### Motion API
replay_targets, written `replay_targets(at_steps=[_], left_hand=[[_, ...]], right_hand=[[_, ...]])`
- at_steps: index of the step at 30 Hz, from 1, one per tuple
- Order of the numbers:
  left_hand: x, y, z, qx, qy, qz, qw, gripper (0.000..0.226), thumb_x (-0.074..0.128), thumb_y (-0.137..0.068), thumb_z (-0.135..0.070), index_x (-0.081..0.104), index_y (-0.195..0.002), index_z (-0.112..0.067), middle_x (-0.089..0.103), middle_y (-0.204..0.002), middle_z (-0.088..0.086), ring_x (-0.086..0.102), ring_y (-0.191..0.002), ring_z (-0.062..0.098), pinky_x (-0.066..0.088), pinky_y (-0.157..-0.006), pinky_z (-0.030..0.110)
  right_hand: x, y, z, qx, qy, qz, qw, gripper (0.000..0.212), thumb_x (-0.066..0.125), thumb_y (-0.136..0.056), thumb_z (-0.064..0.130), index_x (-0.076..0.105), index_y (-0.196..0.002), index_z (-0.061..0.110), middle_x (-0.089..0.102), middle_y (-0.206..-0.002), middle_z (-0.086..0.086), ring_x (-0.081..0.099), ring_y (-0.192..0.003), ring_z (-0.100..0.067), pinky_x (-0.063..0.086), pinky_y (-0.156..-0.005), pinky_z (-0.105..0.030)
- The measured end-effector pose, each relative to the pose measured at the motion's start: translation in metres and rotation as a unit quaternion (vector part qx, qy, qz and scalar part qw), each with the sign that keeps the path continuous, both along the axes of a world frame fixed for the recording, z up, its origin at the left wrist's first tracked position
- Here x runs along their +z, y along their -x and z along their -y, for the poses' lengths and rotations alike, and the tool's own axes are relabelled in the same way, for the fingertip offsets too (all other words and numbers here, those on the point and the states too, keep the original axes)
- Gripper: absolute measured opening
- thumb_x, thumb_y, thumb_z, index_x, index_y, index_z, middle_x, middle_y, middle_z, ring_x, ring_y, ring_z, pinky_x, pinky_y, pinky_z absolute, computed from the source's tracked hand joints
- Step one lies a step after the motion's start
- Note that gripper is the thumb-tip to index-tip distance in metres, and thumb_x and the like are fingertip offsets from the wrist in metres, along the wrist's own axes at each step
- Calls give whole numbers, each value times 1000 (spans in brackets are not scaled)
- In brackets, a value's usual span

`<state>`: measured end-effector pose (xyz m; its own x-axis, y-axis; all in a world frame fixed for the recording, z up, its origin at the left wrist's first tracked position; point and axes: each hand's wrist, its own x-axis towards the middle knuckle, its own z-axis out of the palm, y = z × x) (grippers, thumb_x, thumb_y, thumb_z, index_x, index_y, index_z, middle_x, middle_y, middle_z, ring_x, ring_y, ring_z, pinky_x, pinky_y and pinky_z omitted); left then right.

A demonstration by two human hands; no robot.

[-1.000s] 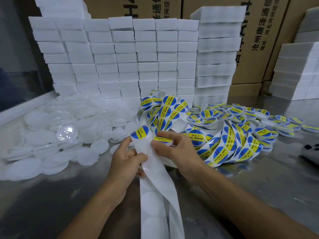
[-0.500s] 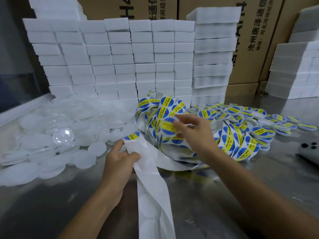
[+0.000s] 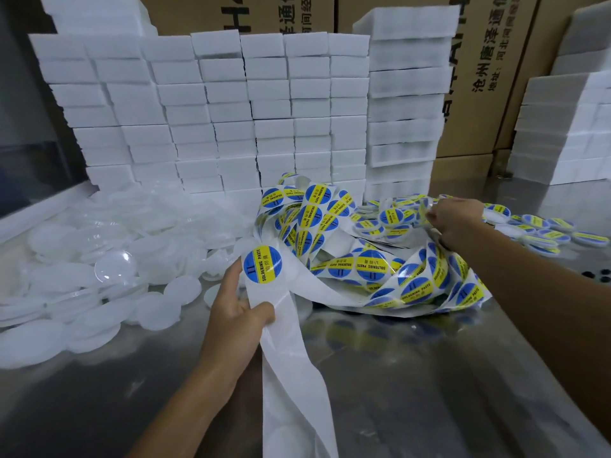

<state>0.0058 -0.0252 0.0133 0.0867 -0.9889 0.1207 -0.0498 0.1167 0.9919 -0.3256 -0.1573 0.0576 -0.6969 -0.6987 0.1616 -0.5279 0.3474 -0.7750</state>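
My left hand grips a white backing strip that trails down toward me. A round blue and yellow "soldering paste" sticker sits on the strip just above my thumb. The strip runs on into a tangled heap of sticker tape at the table's middle. My right hand is stretched out to the far right over a pile of labelled lids. Its fingers pinch a labelled lid at the pile's near edge.
Plain white and clear round lids lie heaped on the left of the metal table. Stacked white foam blocks form a wall behind, with cardboard boxes beyond. A dark object shows at the right edge.
My right hand left the strip with a stickered lid and carried it right to the labelled pile. My left hand kept its grip on the strip, which now shows a fresh sticker.
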Motion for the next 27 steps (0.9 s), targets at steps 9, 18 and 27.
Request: replay_targets(at_steps=[9, 18, 27], left_hand=[[2, 2, -3, -14, -9, 7, 1000, 74, 54, -80, 11, 48, -127, -46, 75, -84, -11, 70, -68, 6, 50, -53, 15], [1, 1, -3, -25, -7, -16, 1000, 48, 53, -82, 9, 68, -99, -33, 76, -86, -5, 72, -75, 13, 54, -60, 25], [-6, -1, 0, -32, 29, -13, 999, 40, 48, -86, 11, 72, -79, -20, 72, -73, 1, 66, -73, 12, 52, -64, 25]], right_hand=[[9, -22, -22, 62, 198, 77, 975, 36, 57, -90, 3, 65, -124, 10, 69, -116, -8, 61, -77, -7, 49, -72, -19], [-7, -152, -94, 368, 312, -85, 872, 13, 62, -90, 7, 69, -95, 17, 68, -90, 8, 63, -80, -5, 54, -72, -26], [-45, -185, -119, 476, 314, -257, 780, 21, 66, -92, 16, 71, -111, 7, 65, -107, -8, 62, -98, -26, 51, -81, -41]])
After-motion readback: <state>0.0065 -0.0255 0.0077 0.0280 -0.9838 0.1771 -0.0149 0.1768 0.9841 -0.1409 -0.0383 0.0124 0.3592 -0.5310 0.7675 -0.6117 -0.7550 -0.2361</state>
